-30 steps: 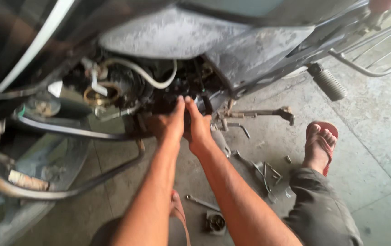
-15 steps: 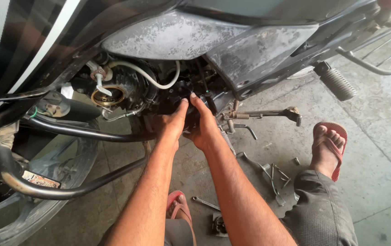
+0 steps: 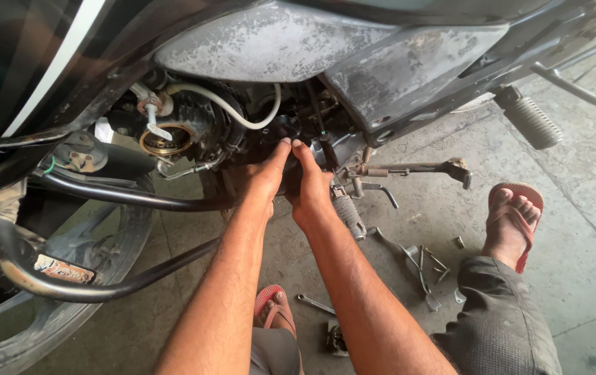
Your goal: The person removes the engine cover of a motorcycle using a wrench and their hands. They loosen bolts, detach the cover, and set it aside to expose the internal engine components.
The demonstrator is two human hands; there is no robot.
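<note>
Both my hands reach up under a motorcycle's engine (image 3: 200, 128). My left hand (image 3: 264, 177) and my right hand (image 3: 309, 184) sit side by side, fingertips pressed against a dark engine part (image 3: 291, 132) just right of the open round housing (image 3: 166, 139). Whether the fingers hold anything is hidden by the hands themselves. A white hose (image 3: 232, 111) loops above my fingers. The grey dusty side panel (image 3: 284, 42) hangs over the engine.
A black crash guard bar (image 3: 117, 194) curves at the left over the front wheel (image 3: 48, 326). A footpeg (image 3: 534, 121) sticks out at the right. Spanners and small parts (image 3: 416, 260) lie on the concrete floor between my sandalled feet (image 3: 513, 219).
The view has shifted closer to the engine. My hands have moved slightly up and right, staying together on the dark engine part.
</note>
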